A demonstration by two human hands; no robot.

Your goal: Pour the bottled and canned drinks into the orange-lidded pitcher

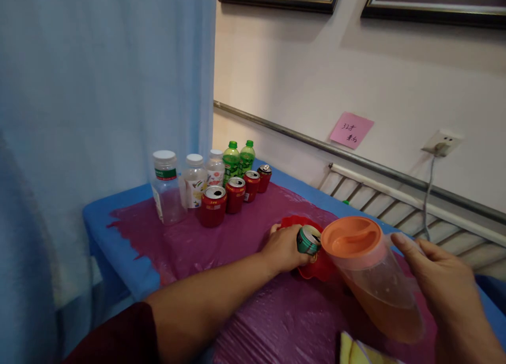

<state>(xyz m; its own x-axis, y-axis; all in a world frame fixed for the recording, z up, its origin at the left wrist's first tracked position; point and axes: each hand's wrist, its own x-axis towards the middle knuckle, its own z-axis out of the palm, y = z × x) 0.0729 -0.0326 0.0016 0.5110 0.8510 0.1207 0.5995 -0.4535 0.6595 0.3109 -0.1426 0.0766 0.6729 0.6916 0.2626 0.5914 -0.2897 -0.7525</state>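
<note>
My left hand [285, 248] is wrapped round a green drink can [305, 243], whose open top faces up and to the right. Beneath and behind the can lies a red dish with a wavy rim [316, 270]. My right hand [443, 274] grips the handle of a clear plastic pitcher [389, 295] with an orange lid [351, 236]. The pitcher leans to the left and holds a brownish liquid. Its lid is right beside the can's opening; whether the two touch, I cannot tell. No stream of liquid shows between them.
Red cans [214, 208] stand in a row, before white-capped bottles [195, 182], a clear jar [169, 195] and green bottles [232, 161]. A purple plastic sheet [253, 322] covers the blue table [114, 198]. A yellow cloth [356, 351] lies at the front. Behind are a radiator [367, 187] and a plugged-in cord [429, 195].
</note>
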